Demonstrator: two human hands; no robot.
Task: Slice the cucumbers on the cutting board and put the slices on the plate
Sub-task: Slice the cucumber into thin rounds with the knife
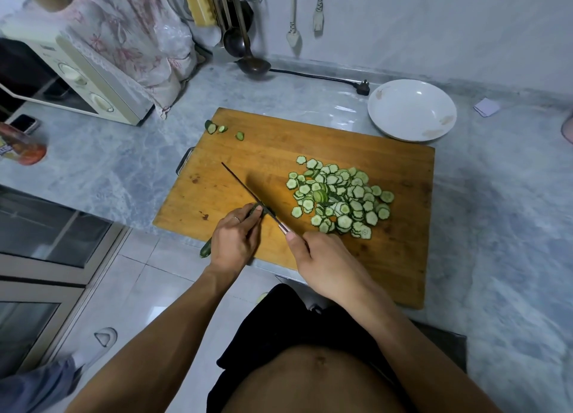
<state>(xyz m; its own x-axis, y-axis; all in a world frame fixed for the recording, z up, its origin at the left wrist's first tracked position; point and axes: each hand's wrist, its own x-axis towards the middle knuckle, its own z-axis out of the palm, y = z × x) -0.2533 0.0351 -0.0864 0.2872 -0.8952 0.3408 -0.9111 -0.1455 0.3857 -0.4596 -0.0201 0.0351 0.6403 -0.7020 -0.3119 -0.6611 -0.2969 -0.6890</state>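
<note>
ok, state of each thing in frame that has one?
cucumber: partly sliced, held on the cutting board
left hand: grips cucumber
right hand: grips knife, blade at the cucumber's cut end
slices: piled on board
end pieces: at board's far corner
plate: empty

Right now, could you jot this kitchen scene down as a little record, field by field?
left hand: holds a cucumber down on the cutting board, its end jutting past the near edge
right hand: grips the knife, blade at the left fingertips
slices: a heap on the board's right half
end pieces: three at the far left corner of the board
plate: white, holds no slices, beyond the board's far right corner
counter: grey marble; microwave at far left
task state: slicing under way, no slices plated
</note>
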